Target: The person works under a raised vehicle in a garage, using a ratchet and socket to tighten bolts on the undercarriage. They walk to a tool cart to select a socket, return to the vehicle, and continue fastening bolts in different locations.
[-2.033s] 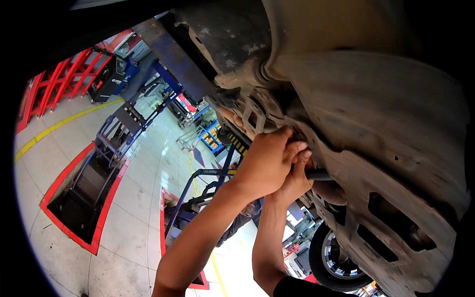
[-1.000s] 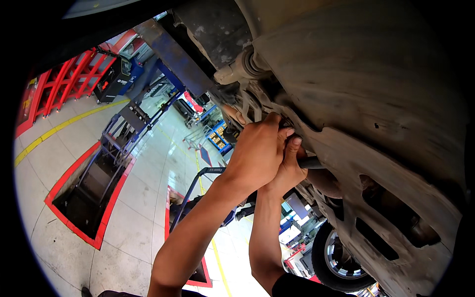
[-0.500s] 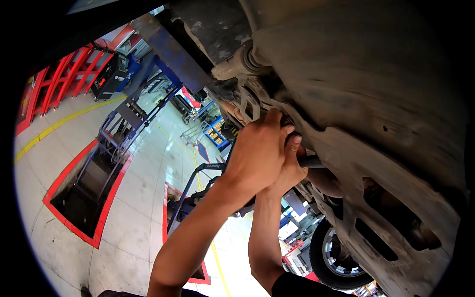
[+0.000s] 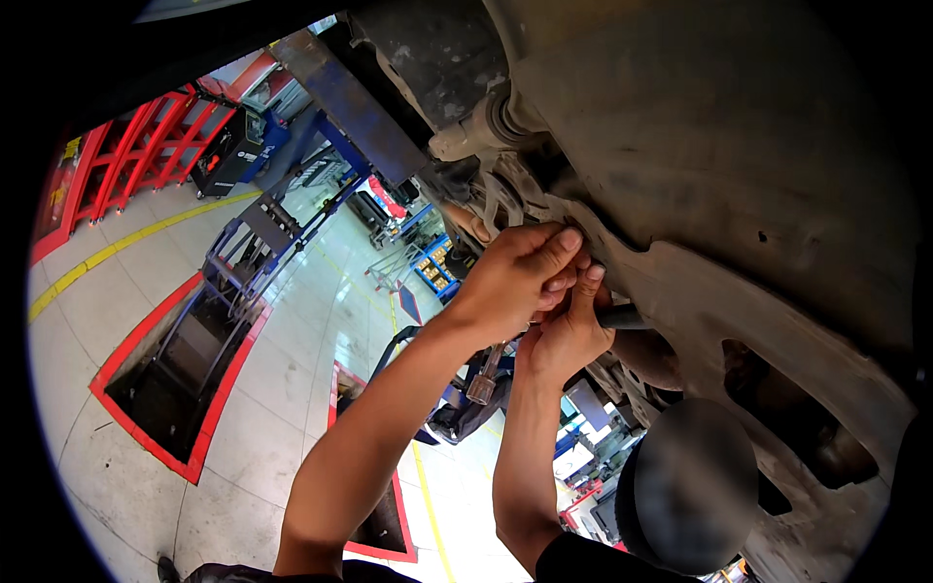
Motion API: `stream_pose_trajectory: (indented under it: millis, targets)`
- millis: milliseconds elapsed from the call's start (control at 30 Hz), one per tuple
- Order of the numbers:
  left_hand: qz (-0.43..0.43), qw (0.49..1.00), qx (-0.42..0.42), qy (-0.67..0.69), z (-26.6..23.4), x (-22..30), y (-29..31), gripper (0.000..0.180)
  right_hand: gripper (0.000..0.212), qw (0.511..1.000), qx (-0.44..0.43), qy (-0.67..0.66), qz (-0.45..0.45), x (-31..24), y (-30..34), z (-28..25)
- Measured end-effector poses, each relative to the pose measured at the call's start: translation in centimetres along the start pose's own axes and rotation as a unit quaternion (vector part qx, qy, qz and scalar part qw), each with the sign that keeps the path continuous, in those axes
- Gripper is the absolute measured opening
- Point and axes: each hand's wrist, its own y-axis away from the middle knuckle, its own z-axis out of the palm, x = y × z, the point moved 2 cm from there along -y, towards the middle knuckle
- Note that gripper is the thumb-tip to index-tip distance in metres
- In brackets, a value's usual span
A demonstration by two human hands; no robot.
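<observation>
Both my hands are raised close together against the car's underside. My left hand (image 4: 515, 277) is closed, thumb pressed over curled fingers; what it grips is hidden. Just below and to the right, my right hand (image 4: 567, 340) is also closed, thumb pointing up, its contents hidden too. A dark round bar (image 4: 620, 317) sticks out beside the right hand; whether that hand holds it I cannot tell. Below the hands hangs a metal piece with a ribbed cylindrical end (image 4: 481, 388), its shaft running up behind them. A metal suspension arm (image 4: 505, 189) lies just above.
The dusty underbody panel (image 4: 680, 146) fills the upper right. A blurred, dark rounded shape, apparently a person's head (image 4: 690, 486), is at lower right. Red-edged floor pits (image 4: 201, 428), a blue lift frame (image 4: 355, 117) and red racks (image 4: 117, 160) stand to the left.
My left thumb has lifted and the left hand has turned, baring more of its fingers. The ribbed metal end now shows below my hands. The blurred rounded shape has come in front of the wheel.
</observation>
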Motion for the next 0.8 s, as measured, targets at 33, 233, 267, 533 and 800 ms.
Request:
stream_pose_trajectory:
  millis: [33, 233, 267, 533, 800]
  targets:
    - [-0.052, 0.988, -0.047, 0.138, -0.2, -0.5, -0.2, 0.037, 0.023, 1.0, -0.002, -0.003, 0.001, 0.1, -0.1, -0.1]
    - [-0.097, 0.925, -0.162, 0.33, -0.5, -1.1, -0.6, 0.038, 0.02, 1.0, 0.012, -0.01, -0.005, 0.5, -0.2, -0.3]
    - [-0.095, 0.929, -0.157, 0.322, -0.5, -1.1, -0.5, 0.037, 0.02, 1.0, 0.01, -0.011, -0.005, 0.3, -0.2, -0.3]
    - [0.074, 0.942, 0.09, -0.314, 1.1, 1.7, 0.5, 0.023, 0.017, 0.999, 0.006, -0.036, 0.005, 0.7, -0.4, -0.7]
    - [0.256, 0.787, 0.188, -0.529, 1.9, 1.2, 1.1, 0.013, 0.019, 0.998, 0.018, -0.059, 0.018, 1.2, -0.4, -0.7]
